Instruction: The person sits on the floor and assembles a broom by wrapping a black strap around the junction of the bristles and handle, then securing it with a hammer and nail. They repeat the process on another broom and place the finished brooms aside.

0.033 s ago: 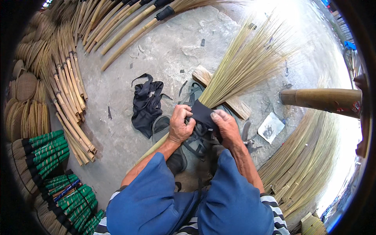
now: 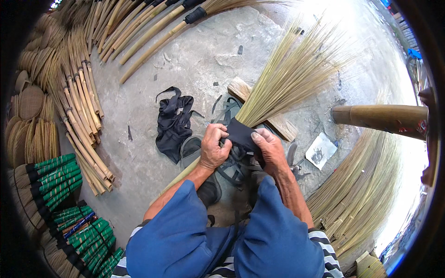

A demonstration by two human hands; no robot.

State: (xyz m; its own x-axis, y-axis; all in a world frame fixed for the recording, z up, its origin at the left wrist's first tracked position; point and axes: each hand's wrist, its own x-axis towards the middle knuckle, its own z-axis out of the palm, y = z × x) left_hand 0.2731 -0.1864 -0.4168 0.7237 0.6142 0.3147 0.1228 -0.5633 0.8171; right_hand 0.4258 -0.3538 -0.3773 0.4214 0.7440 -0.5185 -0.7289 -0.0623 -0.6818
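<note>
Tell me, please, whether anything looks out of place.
Black cloth lies crumpled on the floor, left of the left hand, and dark scraps are scattered about; both look untidy beside neatly bundled brooms.

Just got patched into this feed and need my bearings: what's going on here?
A person is handling a grass broom, both hands at the black band around the base of its bristles. The left hand grips the band's left side, and the right hand holds its right side, thumb on top. The pale handle slopes down beside the left forearm. A wooden block lies beneath the bristles, and a crumpled black cloth rests on the floor to the left.
</note>
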